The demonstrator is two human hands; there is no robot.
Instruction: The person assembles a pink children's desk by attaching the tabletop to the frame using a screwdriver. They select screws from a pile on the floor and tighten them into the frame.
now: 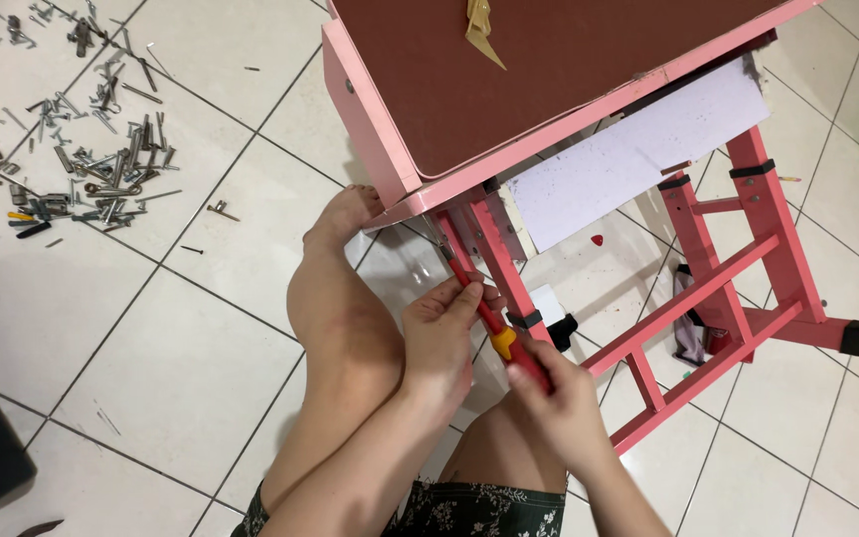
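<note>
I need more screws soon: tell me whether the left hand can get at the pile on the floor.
Probably yes: the left hand steadies the screwdriver, but bare tile lies between it and the screw pile.

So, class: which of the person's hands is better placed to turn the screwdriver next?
Right hand: it grips the screwdriver by its handle. The left hand only steadies the shaft near the pink desk.

Screwdriver (494, 333): between the fingers (464, 298) of left hand (439, 343) and right hand (559, 403), tip beyond the fingertips at desk (509, 99) underside. Desk leg (499, 259): just right of fingers. Loose screws (82, 149): on floor (181, 348), far left.
</note>
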